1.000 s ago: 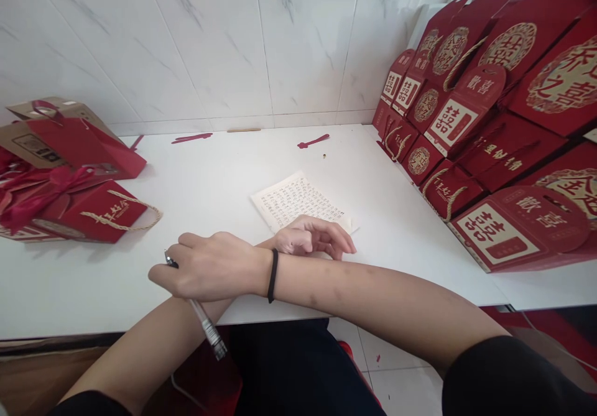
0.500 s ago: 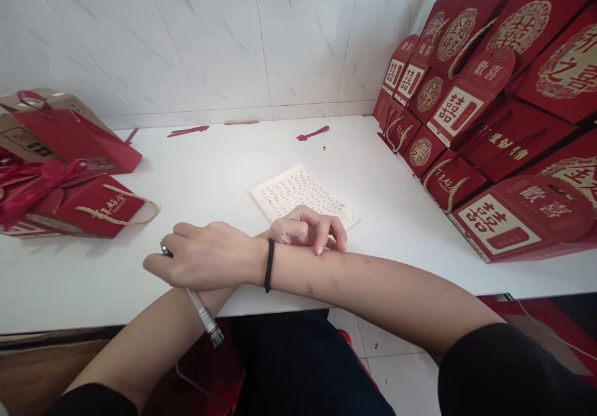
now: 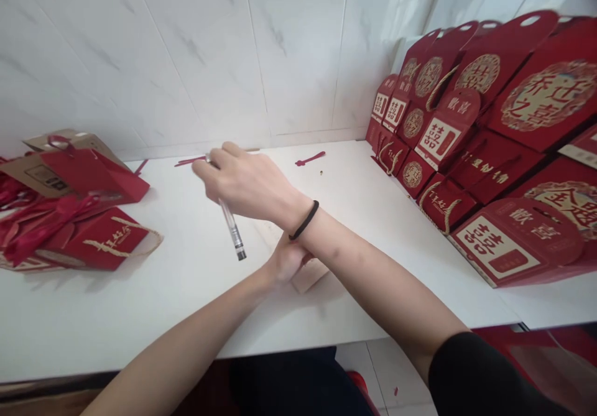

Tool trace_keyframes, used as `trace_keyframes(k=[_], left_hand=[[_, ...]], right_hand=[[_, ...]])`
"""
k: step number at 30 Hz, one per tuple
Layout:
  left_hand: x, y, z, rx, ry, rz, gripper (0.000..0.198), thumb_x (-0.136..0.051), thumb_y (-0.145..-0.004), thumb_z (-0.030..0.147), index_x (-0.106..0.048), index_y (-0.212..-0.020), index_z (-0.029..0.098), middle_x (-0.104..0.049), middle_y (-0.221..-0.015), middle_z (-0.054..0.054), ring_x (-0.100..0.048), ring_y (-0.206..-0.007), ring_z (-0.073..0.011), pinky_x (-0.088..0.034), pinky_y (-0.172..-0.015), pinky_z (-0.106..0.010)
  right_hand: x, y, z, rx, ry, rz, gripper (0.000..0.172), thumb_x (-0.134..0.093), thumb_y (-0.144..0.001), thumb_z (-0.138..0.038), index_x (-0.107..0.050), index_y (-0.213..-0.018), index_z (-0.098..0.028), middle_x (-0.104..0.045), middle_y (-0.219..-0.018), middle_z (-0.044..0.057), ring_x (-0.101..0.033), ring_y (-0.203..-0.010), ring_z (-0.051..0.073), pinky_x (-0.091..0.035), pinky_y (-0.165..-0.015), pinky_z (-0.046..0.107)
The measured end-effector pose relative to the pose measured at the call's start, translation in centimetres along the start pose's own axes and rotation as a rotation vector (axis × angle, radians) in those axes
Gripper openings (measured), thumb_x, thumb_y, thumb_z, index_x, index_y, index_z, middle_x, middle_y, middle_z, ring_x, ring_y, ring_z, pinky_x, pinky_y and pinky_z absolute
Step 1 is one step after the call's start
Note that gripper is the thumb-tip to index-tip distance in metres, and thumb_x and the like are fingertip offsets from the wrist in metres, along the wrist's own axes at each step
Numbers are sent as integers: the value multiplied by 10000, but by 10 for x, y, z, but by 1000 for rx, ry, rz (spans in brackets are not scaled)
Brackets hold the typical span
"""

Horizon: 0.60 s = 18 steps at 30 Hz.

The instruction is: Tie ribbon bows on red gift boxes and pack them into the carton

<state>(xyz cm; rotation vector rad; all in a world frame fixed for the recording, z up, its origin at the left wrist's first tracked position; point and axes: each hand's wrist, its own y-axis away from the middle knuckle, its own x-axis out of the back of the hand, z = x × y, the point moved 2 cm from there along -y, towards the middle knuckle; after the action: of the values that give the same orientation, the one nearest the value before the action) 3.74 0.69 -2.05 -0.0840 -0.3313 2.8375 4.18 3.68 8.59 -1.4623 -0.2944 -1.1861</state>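
Observation:
A clear pen [image 3: 232,232] with a dark end slants down out of my right hand [image 3: 249,183], which is closed round it above the white table. My right forearm, with a black band at the wrist, crosses over my left hand [image 3: 286,259]. That left hand is at the pale paper [image 3: 311,275], its fingers mostly hidden behind my right wrist, so its grip does not show. The paper is largely covered by my hands and arm, and no writing is readable on it.
Red gift boxes [image 3: 506,245] with rope handles are stacked along the right side of the table [image 3: 186,316]. More red boxes [image 3: 116,235] and a brown one stand at the left. Red ribbon pieces [image 3: 310,159] lie near the tiled wall.
My right hand has moved up and to the right with the pen. The left hand has left the right forearm and is lower, under the right wrist. The written page is now mostly hidden.

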Motion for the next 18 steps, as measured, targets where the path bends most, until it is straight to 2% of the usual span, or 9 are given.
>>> trace_keyframes(k=[3, 5, 8, 10, 12, 14, 18], left_hand=[[-2, 8, 5, -182, -266, 54, 74, -503, -746, 200, -505, -685, 159, -534, -616, -11, -521, -601, -133, -437, -546, -269], [-2, 12, 8, -366, -454, 85, 15, -499, -732, 150, -492, -733, 164, -507, -617, 13, -489, -567, -99, -427, -527, -234], [-3, 16, 6, -557, -623, 82, 281, -491, -758, 138, -487, -1037, 176, -480, -651, 40, -444, -541, -72, -430, -515, -203], [-4, 16, 3, -554, -705, 62, 462, -477, -790, 154, -389, -1242, 193, -460, -650, 54, -431, -532, -70, -433, -515, -200], [-5, 15, 1, -526, -771, 42, 533, -470, -807, 174, -328, -1319, 205, -433, -630, 63, -428, -527, -73, -429, -511, -200], [-7, 15, 1, -537, -814, 20, 535, -470, -812, 187, -330, -1328, 207, -412, -615, 68, -427, -523, -75, -424, -509, -203], [-15, 19, 5, -655, -881, -61, 481, -463, -805, 181, -386, -1279, 173, -411, -597, 65, -421, -514, -81, -412, -503, -218]], right_hand=[[-3, 1, 29, -134, 35, 17, 231, -320, -887, -26, -512, -955, -136, -501, -812, 73, -433, -800, 189, -265, -495, 254], [-10, 6, 44, -185, 48, -25, 200, -348, -887, -47, -524, -940, -127, -513, -797, 75, -441, -780, 187, -237, -482, 266], [-23, 13, 61, -248, 64, -91, 183, -365, -894, -69, -538, -933, -116, -531, -778, 77, -453, -763, 187, -214, -475, 277], [-31, 16, 67, -280, 63, -117, 180, -375, -893, -72, -544, -937, -114, -543, -775, 78, -460, -764, 190, -216, -474, 277], [-38, 16, 69, -292, 52, -143, 169, -394, -887, -73, -548, -941, -118, -554, -785, 77, -467, -772, 194, -228, -473, 275], [-43, 16, 68, -293, 41, -166, 161, -404, -886, -75, -547, -943, -123, -562, -800, 78, -472, -781, 196, -247, -477, 270], [-48, 14, 65, -277, 31, -186, 154, -400, -892, -79, -537, -943, -125, -567, -816, 84, -479, -796, 200, -292, -493, 264]])
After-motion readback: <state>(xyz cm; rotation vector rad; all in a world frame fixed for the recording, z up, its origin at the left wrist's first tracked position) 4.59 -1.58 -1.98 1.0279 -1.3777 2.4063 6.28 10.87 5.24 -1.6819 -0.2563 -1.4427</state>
